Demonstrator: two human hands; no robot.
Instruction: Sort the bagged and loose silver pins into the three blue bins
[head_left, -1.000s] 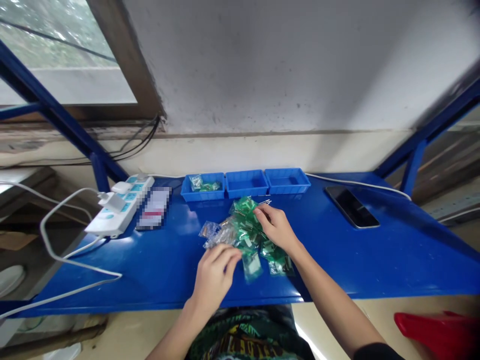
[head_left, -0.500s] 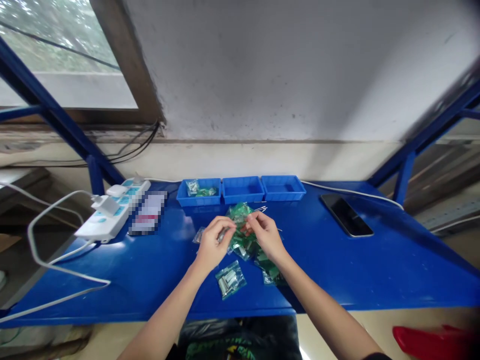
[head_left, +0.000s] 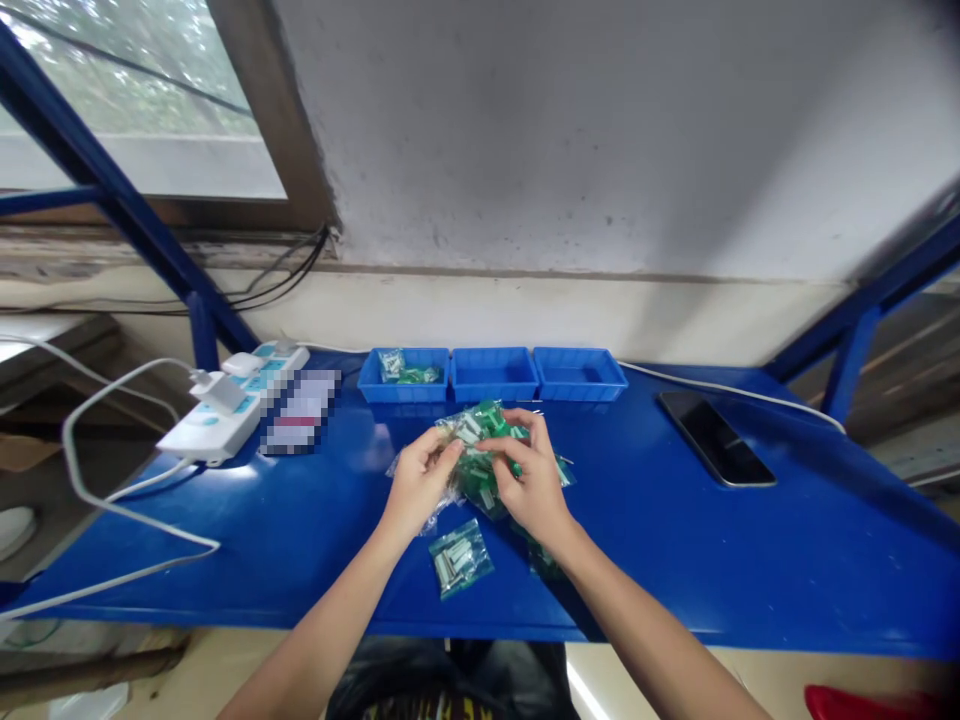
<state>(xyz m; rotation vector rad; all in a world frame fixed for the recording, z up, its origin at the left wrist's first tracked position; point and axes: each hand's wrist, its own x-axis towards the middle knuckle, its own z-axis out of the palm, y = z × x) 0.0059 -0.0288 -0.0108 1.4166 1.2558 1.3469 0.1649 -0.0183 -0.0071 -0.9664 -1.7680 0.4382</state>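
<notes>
A loose heap of small clear bags (head_left: pixel 480 480) with green and pale parts lies mid-table. At its left side my left hand (head_left: pixel 420 482) has thumb and fingers pinched on the edge of a clear plastic bag (head_left: pixel 469 430) of whitish pieces. My right hand (head_left: pixel 534 480) reaches over the heap from the right, thumb and fingers apart, its index fingertip close to that same bag. Whether this fingertip touches the bag, I cannot tell. Nearer to me, a flat bag of silvery pins (head_left: pixel 460 558) lies by itself on the blue table.
Behind the heap stand three blue bins; the left bin (head_left: pixel 403 392) contains bags, and the middle bin (head_left: pixel 495 388) and right bin (head_left: pixel 580 388) show bare floors. A power strip (head_left: pixel 225 410) with white cables is at left. A black phone (head_left: pixel 716 440) lies at right.
My right hand's fingers have gone from a pinch to spread over the heap. A bag of whitish pieces now shows between my hands. The view has shifted slightly.
</notes>
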